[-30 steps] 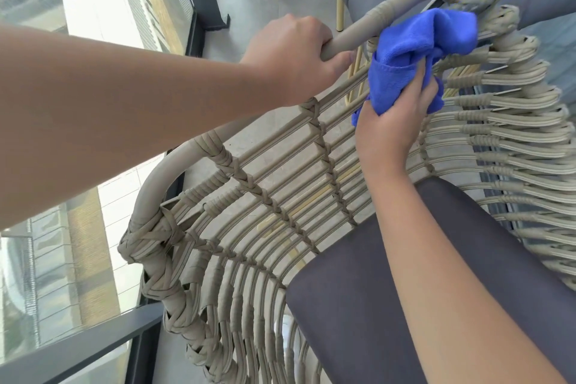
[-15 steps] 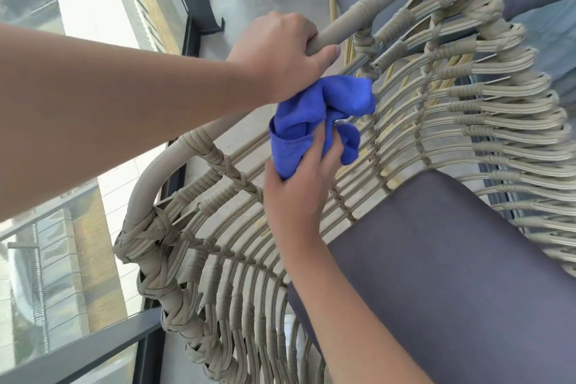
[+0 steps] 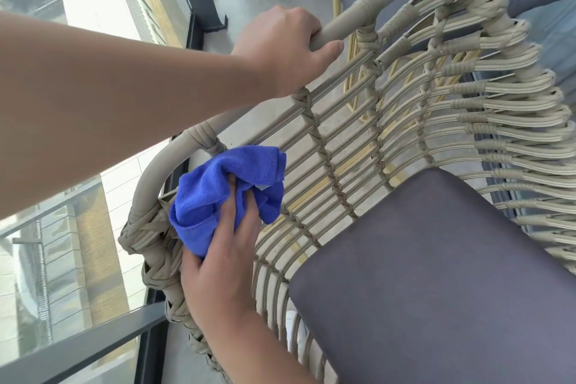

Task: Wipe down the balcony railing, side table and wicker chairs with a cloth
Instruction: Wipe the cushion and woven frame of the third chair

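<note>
The railing (image 3: 78, 349) ran along the left edge; the right hand (image 3: 224, 256) pinched the cloth (image 3: 218, 190) against the chair (image 3: 405, 121) weave at its left corner, the left hand (image 3: 283, 47) curled round the top rail beside the cushion (image 3: 452, 274)

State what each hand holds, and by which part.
Left hand grips the wicker chair by its top rail. Right hand holds the bunched blue cloth by its lower folds.
</note>
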The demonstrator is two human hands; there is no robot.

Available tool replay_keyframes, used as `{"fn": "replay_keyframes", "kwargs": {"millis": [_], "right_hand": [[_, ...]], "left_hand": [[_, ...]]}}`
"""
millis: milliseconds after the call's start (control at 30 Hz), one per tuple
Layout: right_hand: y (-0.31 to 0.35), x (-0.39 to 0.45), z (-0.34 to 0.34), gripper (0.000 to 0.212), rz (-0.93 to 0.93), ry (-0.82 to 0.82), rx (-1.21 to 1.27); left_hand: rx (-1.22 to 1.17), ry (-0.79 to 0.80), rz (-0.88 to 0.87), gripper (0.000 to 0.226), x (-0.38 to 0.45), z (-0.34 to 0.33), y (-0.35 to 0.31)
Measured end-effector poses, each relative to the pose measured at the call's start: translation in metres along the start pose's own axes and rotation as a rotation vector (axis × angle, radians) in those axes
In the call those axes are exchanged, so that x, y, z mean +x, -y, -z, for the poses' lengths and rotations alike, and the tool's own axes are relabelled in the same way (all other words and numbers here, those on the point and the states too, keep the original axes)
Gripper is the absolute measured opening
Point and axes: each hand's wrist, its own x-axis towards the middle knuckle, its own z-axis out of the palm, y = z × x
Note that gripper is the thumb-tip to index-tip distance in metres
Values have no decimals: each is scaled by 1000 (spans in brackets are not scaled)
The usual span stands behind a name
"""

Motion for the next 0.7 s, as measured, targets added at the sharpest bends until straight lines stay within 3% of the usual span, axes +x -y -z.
{"fn": "replay_keyframes", "kwargs": {"millis": [233, 333, 533, 700], "right_hand": [[-10, 6, 12, 76, 19, -22, 96], [-16, 15, 27, 66, -64, -86, 201], [-27, 68, 80, 48, -179, -374, 376], [-41, 164, 137, 61, -141, -655, 285]], "left_hand": [[-2, -7, -5, 51, 0, -1, 0], [-4, -12, -5, 51, 1, 0, 1], [-3, -6, 2, 52, 3, -1, 1], [-11, -3, 21, 52, 3, -3, 4]]}}
